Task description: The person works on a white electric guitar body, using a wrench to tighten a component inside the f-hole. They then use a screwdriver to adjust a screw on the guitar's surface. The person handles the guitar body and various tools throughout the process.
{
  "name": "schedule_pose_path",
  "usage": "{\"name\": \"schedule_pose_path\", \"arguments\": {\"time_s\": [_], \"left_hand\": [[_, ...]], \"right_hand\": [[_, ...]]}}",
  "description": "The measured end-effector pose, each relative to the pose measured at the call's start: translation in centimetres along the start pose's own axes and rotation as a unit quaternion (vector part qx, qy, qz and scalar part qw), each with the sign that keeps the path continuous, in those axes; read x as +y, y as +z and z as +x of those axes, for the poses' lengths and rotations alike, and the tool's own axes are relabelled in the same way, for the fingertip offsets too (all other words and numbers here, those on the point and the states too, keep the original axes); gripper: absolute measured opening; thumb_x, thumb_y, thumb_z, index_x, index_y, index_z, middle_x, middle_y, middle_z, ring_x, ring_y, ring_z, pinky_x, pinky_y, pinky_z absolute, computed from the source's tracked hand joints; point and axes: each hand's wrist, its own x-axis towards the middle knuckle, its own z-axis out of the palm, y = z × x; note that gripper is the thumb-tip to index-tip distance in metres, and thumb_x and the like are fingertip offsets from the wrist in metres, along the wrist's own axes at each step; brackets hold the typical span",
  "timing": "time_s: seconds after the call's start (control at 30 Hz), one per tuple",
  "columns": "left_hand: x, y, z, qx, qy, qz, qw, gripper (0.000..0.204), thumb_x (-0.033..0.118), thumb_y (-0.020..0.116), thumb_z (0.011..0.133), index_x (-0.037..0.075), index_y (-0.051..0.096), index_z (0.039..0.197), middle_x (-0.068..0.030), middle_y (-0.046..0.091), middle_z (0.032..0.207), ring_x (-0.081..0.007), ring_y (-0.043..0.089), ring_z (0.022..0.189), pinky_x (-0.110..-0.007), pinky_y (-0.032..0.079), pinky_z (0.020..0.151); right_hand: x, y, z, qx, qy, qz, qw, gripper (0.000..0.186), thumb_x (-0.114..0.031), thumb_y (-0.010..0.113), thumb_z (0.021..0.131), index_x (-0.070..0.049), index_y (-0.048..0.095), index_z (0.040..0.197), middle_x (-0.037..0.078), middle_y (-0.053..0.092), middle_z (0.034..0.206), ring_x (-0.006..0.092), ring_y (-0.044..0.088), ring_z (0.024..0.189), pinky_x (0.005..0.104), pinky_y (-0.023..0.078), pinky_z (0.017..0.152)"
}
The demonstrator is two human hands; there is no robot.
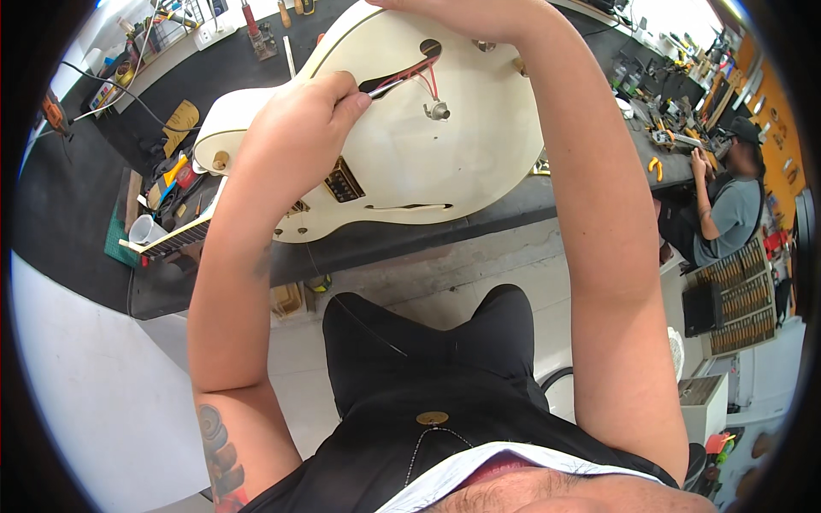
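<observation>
A cream hollow-body electric guitar [479, 162] lies face up on the dark bench, its neck toward the lower left. My left hand [321, 111] is closed in a pinch on a slim metal tool [389, 86], whose shaft reaches over the far f-hole [419, 68]; its tip is hard to make out. Red wires [433, 81] run from that opening to a small metal potentiometer [438, 111] lying on the top. Along the guitar's far rim rests my right hand [453, 10], stretched out and partly cut off by the picture's upper edge. A pickup [345, 181] sits below my left hand.
Hand tools and a white cup [147, 229] crowd the bench's left end. Yellow-handled pliers [655, 168] lie at the right, near a seated person [727, 205] working at the bench. A red-handled tool [250, 21] stands at the back. One loose string [342, 299] hangs over the front edge.
</observation>
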Motion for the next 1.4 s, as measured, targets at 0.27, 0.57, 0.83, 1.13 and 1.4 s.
{"name": "schedule_pose_path", "arguments": {"time_s": [0.27,0.57,0.83,1.13,1.4], "left_hand": [[1.2,-0.4,0.1,-0.057,-0.037,-0.021,0.997,0.028,0.026,0.056,0.107,-0.001,0.062,0.101,-0.0123,0.062,0.071,-0.0251,0.061,0.067,-0.04,0.048,0.067],[2.0,1.8,-0.1,0.026,0.007,0.041,0.999,0.031,0.025,0.052,0.107,-0.004,0.064,0.107,-0.0258,0.067,0.086,-0.0446,0.065,0.082,-0.049,0.05,0.077],[1.0,2.7,0.0,0.068,0.011,-0.02,0.997,0.032,0.027,0.057,0.106,-0.002,0.069,0.112,-0.0265,0.068,0.09,-0.0445,0.065,0.084,-0.048,0.051,0.079],[0.9,3.3,-0.1,0.072,-0.02,-0.105,0.992,0.03,0.028,0.06,0.105,0.0,0.069,0.114,-0.0179,0.065,0.084,-0.029,0.06,0.076,-0.04,0.049,0.076],[0.2,3.5,-0.3,0.09,0.0,-0.088,0.992,0.026,0.024,0.061,0.105,-0.001,0.068,0.106,-0.0187,0.066,0.082,-0.0342,0.061,0.075,-0.041,0.049,0.073]], "right_hand": [[0.0,0.2,0.0,-0.001,0.027,0.008,1.0,0.054,-0.047,0.062,0.101,0.001,0.069,0.125,0.025,0.072,0.123,0.0353,0.069,0.115,0.0416,0.052,0.1],[-0.8,-0.2,-0.5,-0.008,0.022,0.001,1.0,0.056,-0.048,0.061,0.101,0.001,0.068,0.126,0.025,0.072,0.122,0.0351,0.068,0.114,0.0415,0.052,0.099],[-1.2,-0.4,-0.8,-0.006,0.028,-0.007,1.0,0.055,-0.049,0.061,0.1,0.0,0.068,0.125,0.026,0.072,0.121,0.0366,0.068,0.114,0.0425,0.052,0.099],[-0.9,-0.4,-1.0,-0.001,0.029,-0.007,1.0,0.056,-0.048,0.06,0.1,0.0,0.068,0.126,0.027,0.072,0.122,0.0379,0.068,0.115,0.0431,0.052,0.101],[-0.8,-0.1,-0.9,0.004,0.009,-0.017,1.0,0.057,-0.051,0.059,0.1,-0.001,0.069,0.126,0.026,0.072,0.122,0.0378,0.069,0.115,0.0423,0.051,0.101]]}}
